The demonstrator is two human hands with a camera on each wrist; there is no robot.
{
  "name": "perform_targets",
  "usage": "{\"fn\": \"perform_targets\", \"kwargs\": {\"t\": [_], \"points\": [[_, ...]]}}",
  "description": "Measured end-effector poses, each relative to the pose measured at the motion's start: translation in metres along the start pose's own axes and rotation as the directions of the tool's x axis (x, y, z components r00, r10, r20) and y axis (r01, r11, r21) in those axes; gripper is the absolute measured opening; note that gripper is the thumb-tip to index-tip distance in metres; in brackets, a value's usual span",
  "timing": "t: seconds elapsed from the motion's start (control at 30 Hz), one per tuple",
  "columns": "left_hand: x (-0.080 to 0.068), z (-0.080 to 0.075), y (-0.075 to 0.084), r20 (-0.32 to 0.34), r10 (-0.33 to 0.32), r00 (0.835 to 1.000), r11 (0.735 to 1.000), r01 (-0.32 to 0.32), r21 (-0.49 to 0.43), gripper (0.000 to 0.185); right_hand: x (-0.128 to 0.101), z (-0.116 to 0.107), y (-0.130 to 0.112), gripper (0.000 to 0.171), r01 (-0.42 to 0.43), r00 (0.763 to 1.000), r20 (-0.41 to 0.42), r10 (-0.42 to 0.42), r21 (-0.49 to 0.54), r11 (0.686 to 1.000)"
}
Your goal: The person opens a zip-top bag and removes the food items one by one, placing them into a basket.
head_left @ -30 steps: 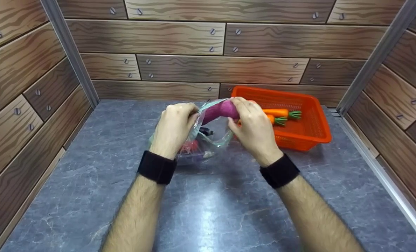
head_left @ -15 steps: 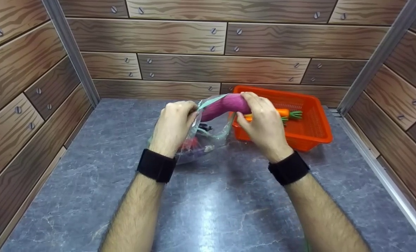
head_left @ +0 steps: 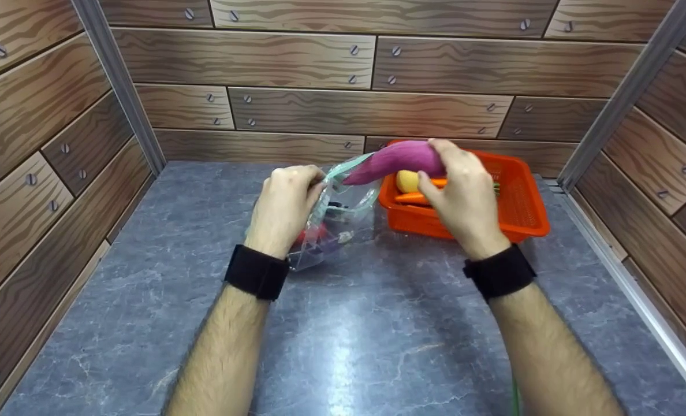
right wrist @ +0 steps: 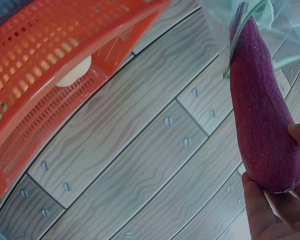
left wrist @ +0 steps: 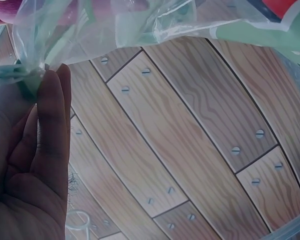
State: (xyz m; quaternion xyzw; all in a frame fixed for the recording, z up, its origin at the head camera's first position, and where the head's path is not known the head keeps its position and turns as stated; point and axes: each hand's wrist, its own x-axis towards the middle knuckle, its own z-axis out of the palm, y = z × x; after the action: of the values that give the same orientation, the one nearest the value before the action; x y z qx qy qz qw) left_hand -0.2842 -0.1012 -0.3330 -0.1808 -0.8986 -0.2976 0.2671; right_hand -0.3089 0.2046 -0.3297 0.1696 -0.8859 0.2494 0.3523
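My left hand (head_left: 285, 202) pinches the pale green rim of a clear plastic zip bag (head_left: 323, 231) between thumb and fingers. Inside the bag, something red and something dark show dimly through the film. With my right hand (head_left: 464, 196) I hold a purple sweet potato (head_left: 401, 160) by its blunt end. Its narrow tip points left and still lies at the bag's mouth. In the right wrist view, thumb and fingers grip the sweet potato (right wrist: 265, 115) at its thick end, while the tip sits behind the bag's film (right wrist: 285, 30).
Just beyond my right hand stands an orange plastic basket (head_left: 522, 199) with perforated walls. It holds orange carrots (head_left: 413, 198) and a yellow rounded item (head_left: 407, 181). Wood-patterned walls (head_left: 297, 110) enclose the grey marbled tabletop (head_left: 377, 346) at the back and sides.
My right hand has moved right and slightly up, drawing most of the sweet potato out of the bag. My left hand has stayed nearly in place on the rim.
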Motion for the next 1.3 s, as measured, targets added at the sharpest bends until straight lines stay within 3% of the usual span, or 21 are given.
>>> {"fn": "perform_targets", "kwargs": {"t": [0.67, 1.3], "points": [[-0.002, 0.000, 0.002, 0.009, -0.009, 1.000, 1.000, 0.009, 0.002, 0.009, 0.005, -0.031, 0.044, 0.052, -0.132, 0.984, -0.123, 0.132, 0.008, 0.991], [-0.002, -0.002, 0.001, 0.007, -0.006, 1.000, 1.000, 0.006, 0.012, 0.009, -0.014, -0.013, 0.106, 0.054, -0.241, 0.971, -0.016, 0.240, -0.079, 0.967]]}}
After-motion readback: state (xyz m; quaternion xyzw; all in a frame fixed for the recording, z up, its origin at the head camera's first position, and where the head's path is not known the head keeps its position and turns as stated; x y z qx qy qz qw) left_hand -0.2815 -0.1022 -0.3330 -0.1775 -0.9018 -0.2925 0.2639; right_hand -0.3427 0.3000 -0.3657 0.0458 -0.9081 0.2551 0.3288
